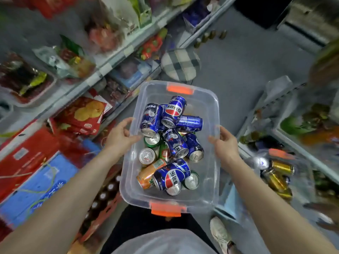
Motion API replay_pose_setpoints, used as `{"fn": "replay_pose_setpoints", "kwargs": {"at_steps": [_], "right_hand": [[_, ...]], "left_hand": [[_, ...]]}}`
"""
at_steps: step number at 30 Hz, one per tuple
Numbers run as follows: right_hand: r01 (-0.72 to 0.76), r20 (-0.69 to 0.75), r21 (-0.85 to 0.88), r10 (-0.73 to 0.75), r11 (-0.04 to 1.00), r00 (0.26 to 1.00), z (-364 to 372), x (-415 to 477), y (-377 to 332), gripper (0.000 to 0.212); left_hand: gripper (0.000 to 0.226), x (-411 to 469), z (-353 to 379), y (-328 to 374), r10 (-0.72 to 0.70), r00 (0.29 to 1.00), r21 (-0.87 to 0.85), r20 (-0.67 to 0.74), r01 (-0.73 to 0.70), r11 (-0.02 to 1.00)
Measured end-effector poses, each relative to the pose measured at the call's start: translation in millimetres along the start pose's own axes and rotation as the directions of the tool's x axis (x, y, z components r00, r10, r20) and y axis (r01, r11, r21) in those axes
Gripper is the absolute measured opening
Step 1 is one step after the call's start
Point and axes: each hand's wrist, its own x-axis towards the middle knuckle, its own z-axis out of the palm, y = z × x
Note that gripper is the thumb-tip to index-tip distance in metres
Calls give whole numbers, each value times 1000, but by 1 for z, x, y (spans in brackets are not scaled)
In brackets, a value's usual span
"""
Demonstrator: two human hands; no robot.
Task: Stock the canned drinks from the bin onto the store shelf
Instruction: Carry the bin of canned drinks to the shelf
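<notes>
The fingers [128, 123] of the left hand [120, 137] are curled over the rim of the bin [211, 107] at its 9 o'clock. The fingers of the right hand [226, 143] are curled over the rim at 3 o'clock. The bin appears to be held clear of the floor, in front of the body. The cans [173, 110] are piled loose inside; none is gripped. No drink cans can be made out on the shelf [102, 68] at 10 o'clock, where snack packs are seen. Stocking is judged not yet begun: every can is left to place. A second bin [300, 173] with gold cans lies at 4 o'clock.
</notes>
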Motion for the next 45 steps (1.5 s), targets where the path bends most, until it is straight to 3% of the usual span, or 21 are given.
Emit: {"fn": "replay_pose_setpoints", "kwargs": {"at_steps": [13,17,24,30,36,41,45], "right_hand": [[-11,-31,42,12,999,999,-5,313,-182,60],[49,30,-29,-48,998,998,2,417,-233,47],[42,89,-205,-24,978,996,37,550,-284,34],[-56,101,-301,90,952,991,85,613,-287,31],[-200,97,-233,227,952,969,126,632,-263,32],[-224,123,-254,261,941,957,141,644,-272,35],[-291,143,-383,368,877,919,146,667,-292,33]], "left_hand": [[69,318,79,187,15,999,28,35,-16,999],[71,407,104,221,-16,999,47,-29,17,999],[69,548,126,261,-50,998,174,-41,57,983],[70,666,127,266,22,1000,379,19,-27,925],[72,726,132,248,79,989,483,122,-128,866],[71,745,122,232,69,991,441,117,-114,890],[72,758,118,242,40,994,440,101,-80,894]]}}
